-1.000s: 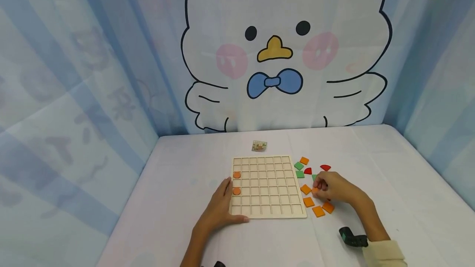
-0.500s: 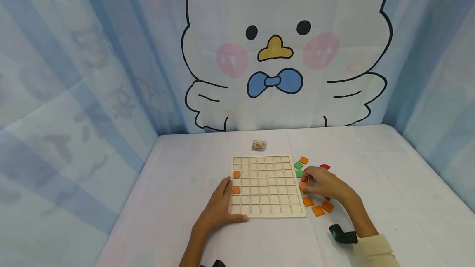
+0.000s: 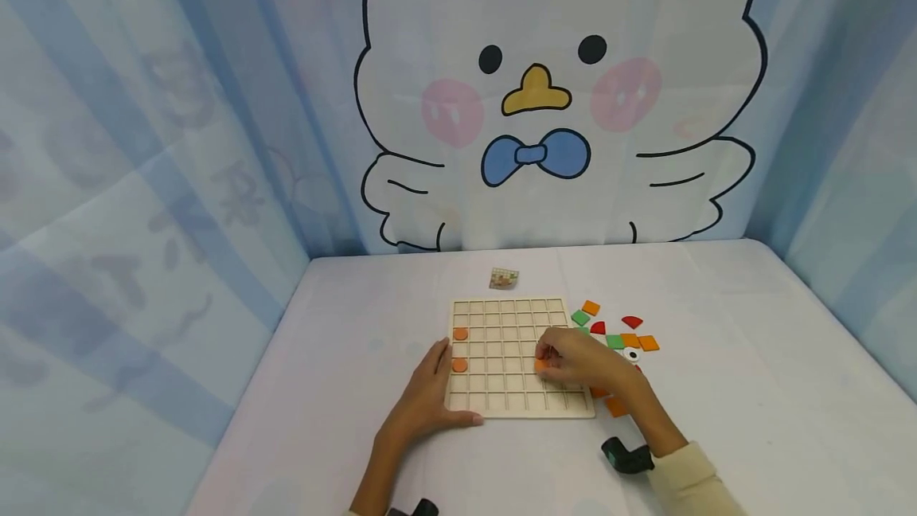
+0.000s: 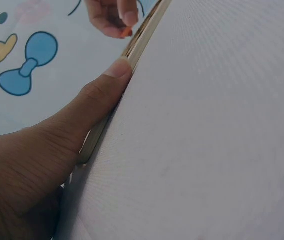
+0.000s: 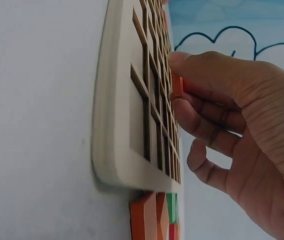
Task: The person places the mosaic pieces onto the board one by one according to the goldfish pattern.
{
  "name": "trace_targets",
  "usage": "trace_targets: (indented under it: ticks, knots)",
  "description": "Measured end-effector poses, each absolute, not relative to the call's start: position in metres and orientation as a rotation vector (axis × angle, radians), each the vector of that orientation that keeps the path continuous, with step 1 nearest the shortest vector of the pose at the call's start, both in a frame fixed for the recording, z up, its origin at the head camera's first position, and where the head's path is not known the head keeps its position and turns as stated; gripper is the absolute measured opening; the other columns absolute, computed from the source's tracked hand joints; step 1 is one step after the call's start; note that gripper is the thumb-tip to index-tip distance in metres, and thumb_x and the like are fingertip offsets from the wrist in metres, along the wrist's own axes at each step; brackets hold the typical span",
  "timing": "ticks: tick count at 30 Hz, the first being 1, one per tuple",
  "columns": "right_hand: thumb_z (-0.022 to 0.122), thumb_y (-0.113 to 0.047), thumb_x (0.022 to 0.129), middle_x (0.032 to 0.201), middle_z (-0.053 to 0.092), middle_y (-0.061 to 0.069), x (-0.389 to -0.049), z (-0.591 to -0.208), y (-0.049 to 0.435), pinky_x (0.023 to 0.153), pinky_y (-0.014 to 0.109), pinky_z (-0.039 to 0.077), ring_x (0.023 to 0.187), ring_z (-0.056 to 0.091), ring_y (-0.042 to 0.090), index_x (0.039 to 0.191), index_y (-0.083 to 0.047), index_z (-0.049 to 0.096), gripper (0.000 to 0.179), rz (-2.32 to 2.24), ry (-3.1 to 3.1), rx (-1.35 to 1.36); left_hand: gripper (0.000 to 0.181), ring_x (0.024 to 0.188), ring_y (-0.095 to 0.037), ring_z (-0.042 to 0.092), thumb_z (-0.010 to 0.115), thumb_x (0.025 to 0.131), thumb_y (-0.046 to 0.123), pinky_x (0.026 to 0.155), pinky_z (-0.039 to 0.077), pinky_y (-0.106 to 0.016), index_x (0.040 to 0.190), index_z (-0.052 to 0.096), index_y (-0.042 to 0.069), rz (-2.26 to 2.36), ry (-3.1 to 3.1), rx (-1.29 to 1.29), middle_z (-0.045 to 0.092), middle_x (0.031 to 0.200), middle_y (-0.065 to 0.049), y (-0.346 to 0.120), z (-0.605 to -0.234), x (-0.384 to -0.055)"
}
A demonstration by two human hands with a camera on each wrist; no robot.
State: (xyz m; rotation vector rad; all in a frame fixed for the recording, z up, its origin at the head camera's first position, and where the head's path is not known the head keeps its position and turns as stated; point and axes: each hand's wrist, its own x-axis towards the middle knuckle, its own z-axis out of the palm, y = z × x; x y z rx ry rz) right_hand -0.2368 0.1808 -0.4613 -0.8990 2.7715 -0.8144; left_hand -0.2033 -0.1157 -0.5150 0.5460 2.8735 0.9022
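A pale wooden grid board (image 3: 494, 400) lies flat on the white-covered table. My left hand (image 3: 426, 396) rests at its near-left corner, straight fingers along the left edge and thumb (image 4: 99, 95) against the front edge. Over the right part of the grid, my right hand (image 3: 580, 357) pinches a small orange tile (image 5: 177, 86) between thumb and fingertips, close above the cells. Part of the tile is hidden by the fingers. Two round orange pieces (image 3: 460, 334) sit in cells of the leftmost column.
Right of the board lie loose pieces: orange tiles (image 3: 648, 343), green tiles (image 3: 614, 342), red rounded pieces (image 3: 632, 322) and a white piece with a black dot (image 3: 631, 354). A small patterned packet (image 3: 504, 278) lies behind the board. Printed curtains stand behind the table.
My right hand has moved left from the loose pieces to over the right part of the board, carrying an orange tile. My left hand stays at the board's corner.
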Motion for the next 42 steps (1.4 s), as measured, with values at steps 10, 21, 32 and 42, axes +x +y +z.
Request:
trace_targets:
  ticks: [10,21,32,42]
  knots:
    - [0.071,-0.021,0.088,0.083,0.057,-0.005,-0.238,-0.463,0.138,0.063,0.018,0.045,0.071,0.047,0.003,0.095,-0.012,0.064,0.013,-0.749,2.737,-1.092,0.135,0.15,-0.031,0.018,0.077,0.061,0.074,0.118,0.029,-0.047,0.155,0.014,0.0,0.941,2.864,0.572,0.012,0.164,-0.013,-0.116,-0.51,-0.203]
    - [0.07,-0.023,0.091,0.088,0.058,-0.006,-0.238,-0.468,0.104,0.065,0.016,0.045,0.072,0.047,0.002,0.095,-0.012,0.067,0.013,-0.67,2.73,-1.209,0.134,0.149,-0.031,0.02,0.075,0.061,0.076,0.117,0.03,-0.048,0.155,0.017,0.001,0.925,2.864,0.584,0.013,0.163,-0.014,-0.116,-0.51,-0.202]
    - [0.07,-0.025,0.09,0.094,0.059,-0.005,-0.235,-0.47,0.09,0.071,0.018,0.049,0.076,0.049,0.003,0.1,-0.01,0.068,0.018,-0.597,2.752,-1.182,0.132,0.149,-0.032,0.02,0.076,0.062,0.074,0.118,0.028,-0.047,0.155,0.017,0.001,0.895,2.862,0.572,0.014,0.163,-0.014,-0.115,-0.51,-0.202]
    - [0.072,-0.022,0.089,0.096,0.059,-0.006,-0.235,-0.471,0.088,0.074,0.02,0.052,0.079,0.053,0.003,0.1,-0.011,0.07,0.016,-0.614,2.746,-1.157,0.133,0.15,-0.031,0.019,0.075,0.062,0.075,0.118,0.028,-0.047,0.155,0.016,0.001,0.883,2.861,0.571,0.013,0.163,-0.014,-0.117,-0.511,-0.201]
